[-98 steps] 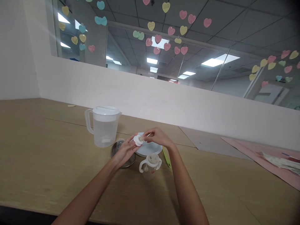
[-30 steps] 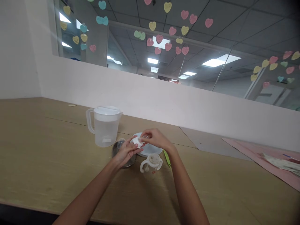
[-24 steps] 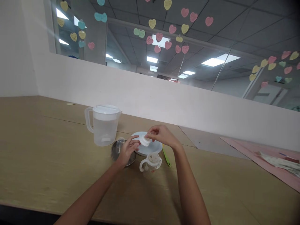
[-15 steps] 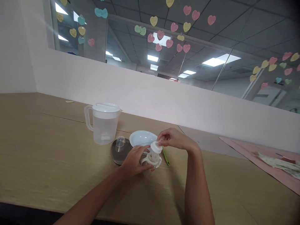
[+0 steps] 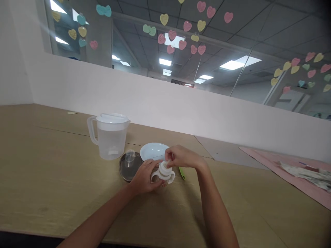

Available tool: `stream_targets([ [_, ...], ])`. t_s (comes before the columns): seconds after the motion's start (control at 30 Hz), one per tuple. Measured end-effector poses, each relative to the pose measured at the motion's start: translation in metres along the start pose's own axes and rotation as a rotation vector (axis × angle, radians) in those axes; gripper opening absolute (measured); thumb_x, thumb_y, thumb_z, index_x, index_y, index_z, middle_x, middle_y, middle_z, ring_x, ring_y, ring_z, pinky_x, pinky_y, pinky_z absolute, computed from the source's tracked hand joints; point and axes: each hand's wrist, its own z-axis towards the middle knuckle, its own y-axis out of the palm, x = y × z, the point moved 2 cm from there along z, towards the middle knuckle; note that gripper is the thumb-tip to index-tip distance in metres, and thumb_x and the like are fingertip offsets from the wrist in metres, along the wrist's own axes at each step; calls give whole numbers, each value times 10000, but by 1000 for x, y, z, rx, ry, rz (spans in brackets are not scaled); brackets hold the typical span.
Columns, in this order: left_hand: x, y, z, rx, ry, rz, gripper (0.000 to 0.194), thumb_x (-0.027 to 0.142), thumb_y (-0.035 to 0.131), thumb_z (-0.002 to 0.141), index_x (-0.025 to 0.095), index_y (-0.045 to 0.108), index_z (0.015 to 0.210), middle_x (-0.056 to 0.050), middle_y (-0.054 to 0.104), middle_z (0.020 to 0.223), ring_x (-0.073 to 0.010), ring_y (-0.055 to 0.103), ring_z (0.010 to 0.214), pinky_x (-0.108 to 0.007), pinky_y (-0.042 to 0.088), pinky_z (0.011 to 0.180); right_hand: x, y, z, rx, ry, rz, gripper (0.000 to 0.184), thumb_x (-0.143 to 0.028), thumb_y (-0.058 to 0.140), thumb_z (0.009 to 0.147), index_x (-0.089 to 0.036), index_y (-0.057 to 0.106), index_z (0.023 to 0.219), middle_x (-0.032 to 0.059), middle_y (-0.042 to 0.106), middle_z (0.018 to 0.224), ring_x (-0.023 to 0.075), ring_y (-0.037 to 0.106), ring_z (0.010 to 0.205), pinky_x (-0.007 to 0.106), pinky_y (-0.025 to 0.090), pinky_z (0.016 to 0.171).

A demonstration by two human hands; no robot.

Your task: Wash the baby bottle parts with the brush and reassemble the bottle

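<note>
A clear baby bottle [image 5: 161, 179] with white side handles stands on the table in front of me. My left hand [image 5: 145, 176] is wrapped around its left side. On the bottle's mouth sits a white nipple cap [image 5: 164, 169], and my right hand [image 5: 181, 156] pinches its top from above. Left of the bottle, a clear dome cover [image 5: 130, 156] rests on a dark round tray [image 5: 126, 171]. Behind my hands is a white bowl [image 5: 153, 150]. Part of a green handle [image 5: 182, 173] shows beneath my right wrist.
A lidded clear pitcher [image 5: 111, 141] stands at the back left, near the white wall [image 5: 155, 100]. A pink mat [image 5: 274, 163] with a pale cloth [image 5: 305, 175] lies at the far right. The table's front edge [image 5: 31, 234] runs along the lower left.
My right hand has brought the nipple cap down and left onto the bottle's mouth; a gap showed between them before. My left hand keeps its hold. The whole view has shifted slightly.
</note>
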Motion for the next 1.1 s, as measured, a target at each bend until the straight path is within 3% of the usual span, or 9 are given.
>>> stream_targets([
  [0.33, -2, 1, -1, -16, -15, -32, 555, 430, 581, 737, 186, 434, 1213, -86, 595, 1050, -236, 540, 960, -366, 406, 868, 4, 7, 9, -33, -81, 54, 152, -52, 613, 614, -163, 656, 708, 6, 639, 751, 123, 555, 723, 203, 403, 635],
  [0.77, -2, 1, -1, -30, -11, -60, 526, 398, 589, 741, 175, 435, 1192, -94, 591, 1077, -244, 543, 986, -365, 406, 878, 8, 10, 14, -60, -212, 169, 302, 31, 447, 538, -146, 653, 669, -2, 652, 692, 105, 569, 643, 182, 408, 582],
  [1.0, -2, 2, -1, -42, 3, -52, 415, 406, 545, 765, 154, 490, 1090, -100, 596, 1035, -242, 550, 961, -369, 421, 860, 4, 17, 24, -212, -237, 348, 386, 9, 318, 474, -141, 602, 686, -39, 572, 545, 81, 535, 567, 165, 382, 542],
  [1.1, -1, 1, 0, -28, 14, -44, 432, 409, 550, 762, 153, 487, 1105, -100, 597, 1039, -239, 552, 964, -368, 421, 861, 6, 16, 23, -238, -216, 403, 409, 17, 319, 470, -147, 576, 742, -30, 607, 609, 95, 569, 630, 176, 399, 570],
])
